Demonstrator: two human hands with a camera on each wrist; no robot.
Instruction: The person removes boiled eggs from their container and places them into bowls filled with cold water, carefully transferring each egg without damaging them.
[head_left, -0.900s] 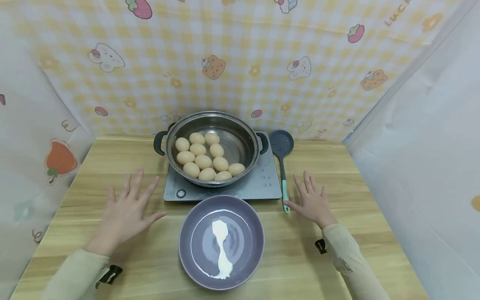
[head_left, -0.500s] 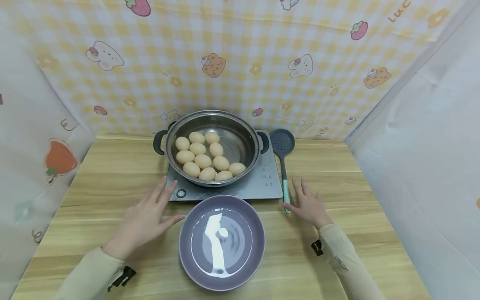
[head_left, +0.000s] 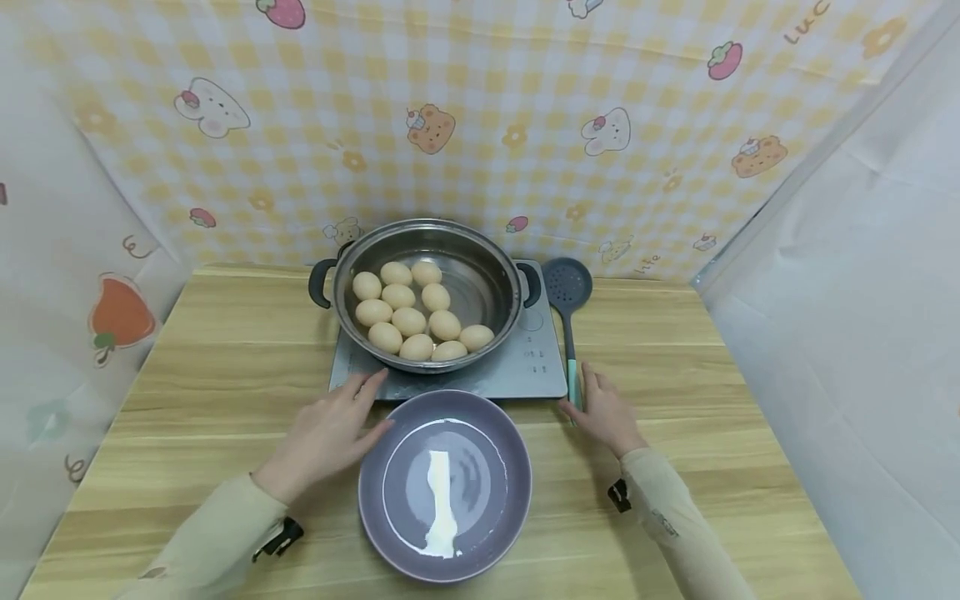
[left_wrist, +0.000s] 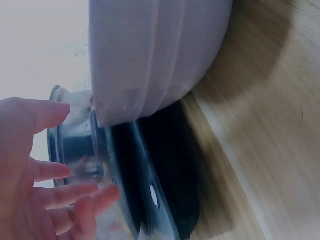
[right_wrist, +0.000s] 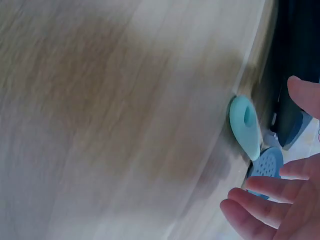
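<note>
In the head view my left hand (head_left: 322, 433) hovers by the left rim of a purple plate (head_left: 446, 558), thumb near the rim. The left wrist view shows the fingers (left_wrist: 52, 170) spread, apart from the plate (left_wrist: 145, 55). My right hand (head_left: 609, 417) is around the mint handle end of a grey slotted skimmer (head_left: 567, 287), lying on the table. From the right wrist, thumb and fingers (right_wrist: 265, 187) stand apart with the mint handle (right_wrist: 244, 125) beyond, seemingly untouched. Behind the plate, a steel pot (head_left: 480, 283) holds several eggs (head_left: 408, 322).
The pot stands on a flat grey induction cooker (head_left: 517, 367), its black handles at left and right. The plate is just in front of the cooker. A wooden table (head_left: 697, 400) carries everything, bounded by a checked cloth (head_left: 495, 192) behind and white sheets at both sides.
My left hand has moved right and slightly forward, from left of the cooker to the plate's rim. My right hand has shifted slightly left and its fingers have drawn in near the skimmer handle.
</note>
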